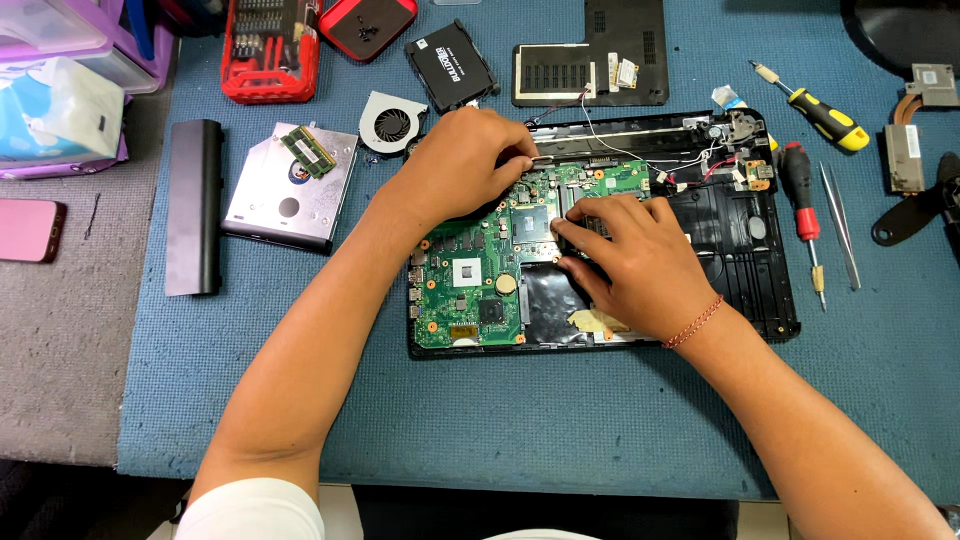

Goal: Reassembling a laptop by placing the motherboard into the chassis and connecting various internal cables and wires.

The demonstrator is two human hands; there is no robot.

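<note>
Blue matting covers your surface [560, 430]; at its middle the green motherboard [490, 270] sits in the laptop base [745, 265]. Your left hand [460, 165] presses its top edge, your right hand [635, 260] its middle, fingers curled down, neither gripping anything visibly.

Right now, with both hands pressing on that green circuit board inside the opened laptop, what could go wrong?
1. The left hand and right hand bear on the green circuit board; hard pressure might flex it or bend small parts.
2. Thin red and black wires run near the fingers and could snag.
3. The loose green memory stick lies unprotected on the silver drive caddy and might get knocked off.
</note>
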